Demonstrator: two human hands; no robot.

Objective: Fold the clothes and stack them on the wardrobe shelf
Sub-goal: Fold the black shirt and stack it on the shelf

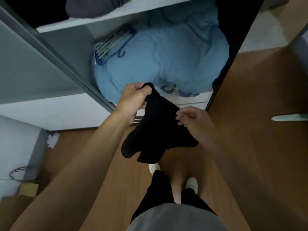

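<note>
Dim indoor light, soft overall blur, wide-angle bending at edges, dark corners.

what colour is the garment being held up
Plain black, no visible pattern. The garment, gripped by the left hand, shows best in the head view.

Upper wardrobe shelf (100, 20) carries grey clothes (93, 7); lower compartment holds a blue quilt (166, 55), with hangers (111, 44) on top.

matt black cloth garment (156, 127), soft blue quilt (166, 60), smooth wood floor (250, 114)
</note>
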